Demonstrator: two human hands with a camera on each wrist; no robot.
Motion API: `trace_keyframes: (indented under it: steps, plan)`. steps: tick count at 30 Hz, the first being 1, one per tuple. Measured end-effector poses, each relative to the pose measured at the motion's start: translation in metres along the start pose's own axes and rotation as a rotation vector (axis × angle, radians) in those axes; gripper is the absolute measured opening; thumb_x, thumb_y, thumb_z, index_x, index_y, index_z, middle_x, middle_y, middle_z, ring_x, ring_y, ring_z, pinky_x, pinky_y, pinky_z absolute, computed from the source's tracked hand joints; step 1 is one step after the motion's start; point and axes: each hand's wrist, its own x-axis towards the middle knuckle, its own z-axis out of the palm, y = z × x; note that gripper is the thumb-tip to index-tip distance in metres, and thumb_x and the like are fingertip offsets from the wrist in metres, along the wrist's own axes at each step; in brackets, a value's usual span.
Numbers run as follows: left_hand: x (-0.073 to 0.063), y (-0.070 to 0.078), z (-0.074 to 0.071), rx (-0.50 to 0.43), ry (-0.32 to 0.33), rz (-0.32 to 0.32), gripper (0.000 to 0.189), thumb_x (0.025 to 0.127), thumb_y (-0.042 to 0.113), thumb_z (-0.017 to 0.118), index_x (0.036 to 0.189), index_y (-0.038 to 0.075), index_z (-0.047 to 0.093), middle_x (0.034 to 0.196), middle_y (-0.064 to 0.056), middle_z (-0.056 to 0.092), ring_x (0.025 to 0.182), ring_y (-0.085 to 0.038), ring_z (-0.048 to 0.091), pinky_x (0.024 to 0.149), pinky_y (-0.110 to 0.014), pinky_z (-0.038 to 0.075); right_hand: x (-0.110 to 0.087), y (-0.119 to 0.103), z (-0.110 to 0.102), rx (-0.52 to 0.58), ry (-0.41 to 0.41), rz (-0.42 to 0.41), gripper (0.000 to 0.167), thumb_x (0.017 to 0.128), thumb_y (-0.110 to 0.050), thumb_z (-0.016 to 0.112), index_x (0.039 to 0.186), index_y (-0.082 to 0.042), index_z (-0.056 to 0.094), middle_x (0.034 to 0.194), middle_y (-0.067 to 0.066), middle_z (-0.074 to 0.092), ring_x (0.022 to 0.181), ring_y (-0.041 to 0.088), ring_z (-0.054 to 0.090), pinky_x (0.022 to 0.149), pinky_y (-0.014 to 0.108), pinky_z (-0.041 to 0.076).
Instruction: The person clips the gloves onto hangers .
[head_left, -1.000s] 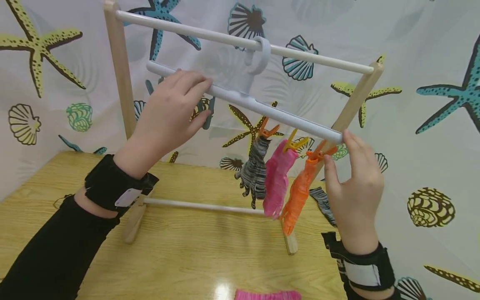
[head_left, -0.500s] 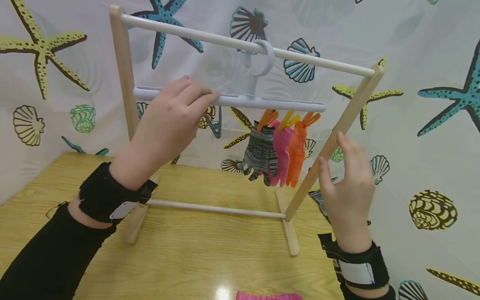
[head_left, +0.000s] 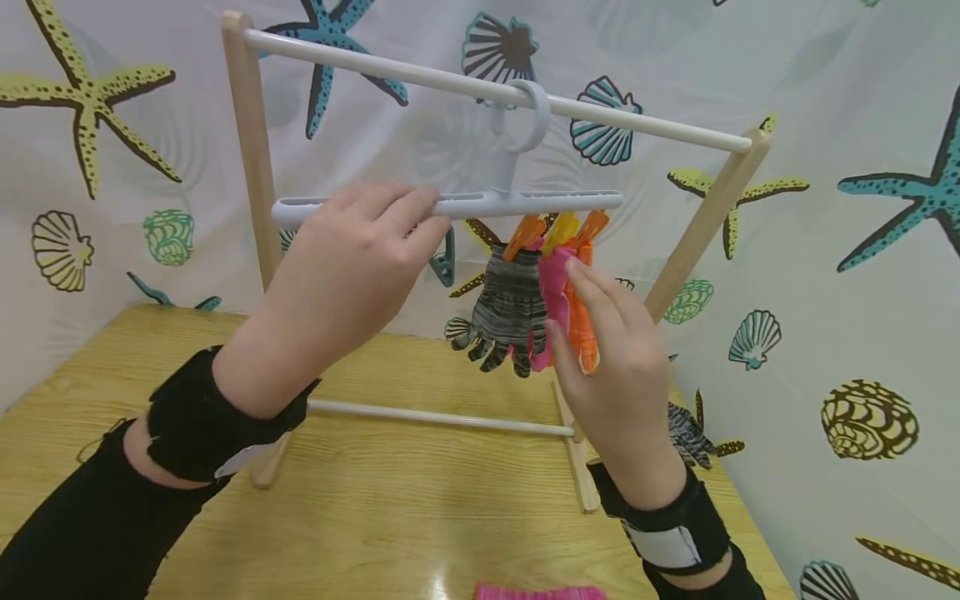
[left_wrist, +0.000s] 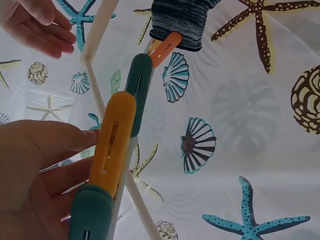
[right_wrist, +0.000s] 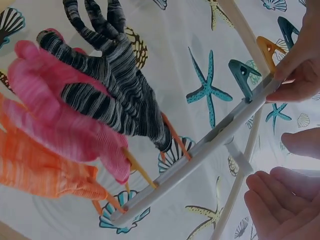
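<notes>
A white hanger [head_left: 570,202] hooks over the top rod of a wooden rack. My left hand [head_left: 367,258] grips the hanger's left half. Beside that hand, green clothespins [left_wrist: 140,82] and a yellow clothespin [left_wrist: 114,140] sit along the bar. From the right half hang three gloves on clothespins: a grey-black striped glove [head_left: 510,292], a pink glove [right_wrist: 65,110] and an orange glove [right_wrist: 45,162]. My right hand [head_left: 618,392] is held up with fingers extended and holds nothing. In the head view its fingertips overlap the pink and orange gloves.
The rack's top rod [head_left: 420,75] spans between wooden posts, and a lower rod [head_left: 442,418] runs near the wooden table [head_left: 420,517]. A pink knit piece [head_left: 540,592] lies at the front edge. Another grey striped glove [head_left: 688,435] lies at the right. A patterned curtain hangs behind.
The hanger has swung from slanting down on the right to nearly level, gloves moving with it. My right hand has let go of its end and moved left toward the gloves.
</notes>
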Motion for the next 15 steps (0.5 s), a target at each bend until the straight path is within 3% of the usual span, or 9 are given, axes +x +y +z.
trace_keyframes:
  steps: [6, 10, 15]
  plan:
    - [0.002, 0.011, -0.008, 0.059, 0.029, 0.029, 0.012, 0.102, 0.002, 0.068, 0.105, -0.003, 0.078, 0.120, -0.019, 0.079, 0.109, -0.035, 0.077, 0.095, -0.046, 0.063, 0.017, -0.013, 0.014, 0.041, -0.068, -0.106, 0.053, 0.089, -0.003, 0.083, 0.138, 0.006, 0.065, 0.139, 0.022, 0.069, 0.129, 0.038, 0.066, 0.111, 0.049, 0.055]
    - [0.006, 0.018, -0.012, 0.110, 0.049, 0.055, 0.013, 0.101, 0.004, 0.067, 0.096, -0.003, 0.077, 0.113, -0.019, 0.081, 0.104, -0.034, 0.079, 0.092, -0.044, 0.065, 0.035, -0.019, 0.026, 0.068, -0.098, -0.148, 0.054, 0.092, -0.004, 0.081, 0.142, 0.007, 0.062, 0.143, 0.022, 0.067, 0.131, 0.036, 0.065, 0.112, 0.046, 0.054]
    - [0.010, 0.030, -0.018, 0.152, 0.008, 0.063, 0.016, 0.101, 0.009, 0.069, 0.095, -0.003, 0.078, 0.113, -0.020, 0.081, 0.105, -0.033, 0.079, 0.094, -0.044, 0.065, 0.056, -0.022, 0.040, 0.067, -0.118, -0.162, 0.052, 0.095, -0.003, 0.077, 0.143, 0.007, 0.060, 0.145, 0.023, 0.065, 0.134, 0.036, 0.063, 0.118, 0.041, 0.051]
